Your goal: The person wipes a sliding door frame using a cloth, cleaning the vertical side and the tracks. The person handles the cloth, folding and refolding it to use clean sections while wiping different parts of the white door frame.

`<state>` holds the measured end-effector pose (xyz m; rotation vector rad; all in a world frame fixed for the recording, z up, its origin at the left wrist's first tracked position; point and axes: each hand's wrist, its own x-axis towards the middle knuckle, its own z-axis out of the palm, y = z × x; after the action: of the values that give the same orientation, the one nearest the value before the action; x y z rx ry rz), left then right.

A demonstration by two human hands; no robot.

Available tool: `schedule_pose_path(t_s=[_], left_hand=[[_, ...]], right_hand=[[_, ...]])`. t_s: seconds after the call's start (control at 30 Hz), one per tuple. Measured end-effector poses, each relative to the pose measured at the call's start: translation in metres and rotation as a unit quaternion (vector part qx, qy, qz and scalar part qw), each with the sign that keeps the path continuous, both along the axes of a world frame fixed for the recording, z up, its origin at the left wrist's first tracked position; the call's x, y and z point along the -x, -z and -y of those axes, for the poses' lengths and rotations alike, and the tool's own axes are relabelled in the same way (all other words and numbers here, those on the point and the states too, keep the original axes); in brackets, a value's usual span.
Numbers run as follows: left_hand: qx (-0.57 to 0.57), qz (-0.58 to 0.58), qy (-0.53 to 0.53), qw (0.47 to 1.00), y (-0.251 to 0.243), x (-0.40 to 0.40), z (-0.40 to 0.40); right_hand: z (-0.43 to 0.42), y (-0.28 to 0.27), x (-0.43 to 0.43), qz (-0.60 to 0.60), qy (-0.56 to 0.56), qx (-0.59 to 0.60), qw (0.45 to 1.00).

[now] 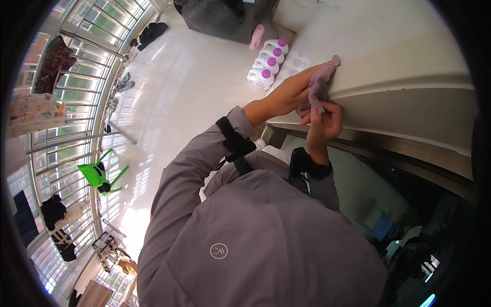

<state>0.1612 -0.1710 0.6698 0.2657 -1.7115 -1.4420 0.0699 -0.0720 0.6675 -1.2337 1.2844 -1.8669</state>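
Note:
A pinkish-purple cloth [319, 86] lies bunched against the edge of a cream-coloured panel or frame [391, 82]. My left hand [293, 94] is closed on the cloth, its far end reaching along the panel's edge; some of the fingers are hidden by the fabric. Just below and to the right, my right hand [326, 122] pinches the loose lower end of the same cloth between thumb and fingers. Both wrists carry black straps over or beside grey sleeves.
Several white jugs with purple caps [271, 61] and a pink bottle [257, 37] stand by the wall near a dark grey bag or container [215, 19]. A dark-framed glass pane [356, 172] is close on the right. A green folding-type item [94, 174], shoes and hanging clothes line the barred windows.

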Motion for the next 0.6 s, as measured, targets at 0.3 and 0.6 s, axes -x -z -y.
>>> schedule_pose_path(t_s=[0.3,0.6], left_hand=[[0.143,-0.093,-0.011,0.985,-0.043,0.018,0.003],[0.067,0.028,-0.001,0.997,0.085,0.015,-0.017]], right_hand=[[-0.002,-0.032,-0.01,-0.054,0.272,0.039,0.96],[-0.031,0.064,-0.01,-0.156,0.286,-0.168,0.931]])
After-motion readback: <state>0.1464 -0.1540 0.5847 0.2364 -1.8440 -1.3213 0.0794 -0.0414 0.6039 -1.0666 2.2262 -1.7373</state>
